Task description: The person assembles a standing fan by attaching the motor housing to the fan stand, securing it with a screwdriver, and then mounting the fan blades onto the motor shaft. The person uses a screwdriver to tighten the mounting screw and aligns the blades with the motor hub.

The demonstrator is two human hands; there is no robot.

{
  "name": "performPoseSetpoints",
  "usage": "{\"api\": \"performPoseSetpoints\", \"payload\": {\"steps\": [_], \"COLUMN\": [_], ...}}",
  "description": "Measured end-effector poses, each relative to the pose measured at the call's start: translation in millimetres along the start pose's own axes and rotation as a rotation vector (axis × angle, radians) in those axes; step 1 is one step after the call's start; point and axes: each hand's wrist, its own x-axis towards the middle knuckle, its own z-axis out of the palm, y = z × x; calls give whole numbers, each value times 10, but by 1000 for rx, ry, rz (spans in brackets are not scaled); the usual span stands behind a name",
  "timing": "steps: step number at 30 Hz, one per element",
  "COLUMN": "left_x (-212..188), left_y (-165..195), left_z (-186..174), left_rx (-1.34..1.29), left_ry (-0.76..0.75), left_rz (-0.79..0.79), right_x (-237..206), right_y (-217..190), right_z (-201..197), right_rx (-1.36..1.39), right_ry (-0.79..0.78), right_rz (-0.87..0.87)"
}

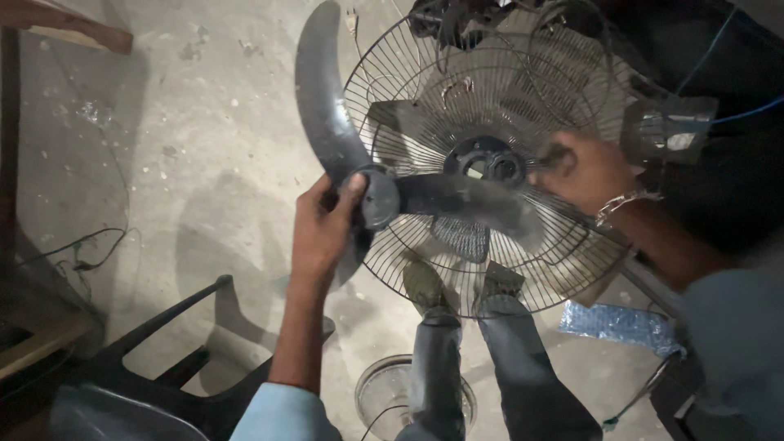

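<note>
1. Head view: the left hand (322,224) is clamped on the hub of the dark fan blade (384,192), thumb over the hub.
2. The right hand (584,171) is closed on the wire fan guard (490,155), which lies directly behind the blade.
3. A dark plastic chair (163,359) sits below the left grip.

Dark plastic fan blade (327,106) with a dull dusty sheen, thin bare-metal wire fan guard (490,147) (faintly shiny), rough stained concrete floor (204,122), worn wooden plank (65,24) upper left, matt dark plastic chair (163,367) lower left
</note>
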Motion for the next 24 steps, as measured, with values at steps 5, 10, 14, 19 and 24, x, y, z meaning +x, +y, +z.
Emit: {"api": "performPoseSetpoints", "payload": {"steps": [5,10,14,19,24], "left_x": [-10,51,137,163,160], "left_y": [-41,-310,-453,-421,-295], "left_z": [-152,-22,223,401,493], "left_rx": [151,150,104,68,183], "left_ry": [12,-89,-110,-156,-158], "left_rz": [-15,37,-15,-16,-5], "right_x": [-92,-137,-102,-53,-104], "right_y": [-320,-471,-378,-175,-33], "right_z": [310,393,461,600,579], "right_rx": [-229,-284,-298,-131,436], "right_ry": [163,103,196,457,264], "right_rz": [-136,-28,-111,-247,-142]}}
